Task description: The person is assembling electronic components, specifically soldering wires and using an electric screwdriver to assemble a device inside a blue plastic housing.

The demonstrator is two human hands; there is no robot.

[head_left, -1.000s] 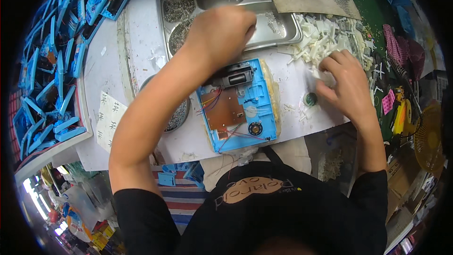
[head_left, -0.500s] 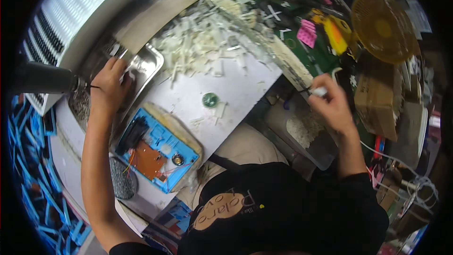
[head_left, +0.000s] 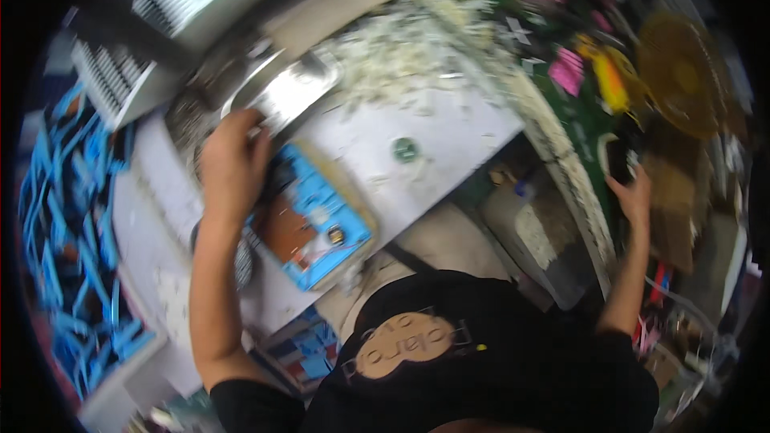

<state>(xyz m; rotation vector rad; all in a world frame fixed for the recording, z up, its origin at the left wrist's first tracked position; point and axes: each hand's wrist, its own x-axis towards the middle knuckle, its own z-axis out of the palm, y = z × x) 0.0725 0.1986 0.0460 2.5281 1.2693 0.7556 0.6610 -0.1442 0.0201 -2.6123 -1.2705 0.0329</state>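
Observation:
My left hand [head_left: 231, 164] is beside the near end of a shiny metal tray [head_left: 282, 104], above the upper corner of a blue plastic housing [head_left: 350, 230]. Its fingers look bent, but blur hides whether anything is in them. The housing lies open side up, showing a brown board [head_left: 282, 228], a small round metal part and thin wires. Far to the right, my right hand [head_left: 634, 196] is stretched out beside a dark object [head_left: 620, 159] near a brown cardboard box [head_left: 670, 208]. Thumb and fingers look spread at that object; whether they grip it is unclear.
Pale plastic scraps [head_left: 385, 56] are heaped on the white tabletop [head_left: 345, 140], near a small green disc [head_left: 405, 150]. Many blue strips [head_left: 76, 192] fill a bin at left. A grey bin [head_left: 553, 248] stands below the table's right edge. An amber fan-like disc [head_left: 682, 72] is at far right.
My right hand has moved further right, off the wooden strip; the small white thing it held no longer shows clearly. My left hand has drawn back from inside the tray toward the housing. The view has shifted.

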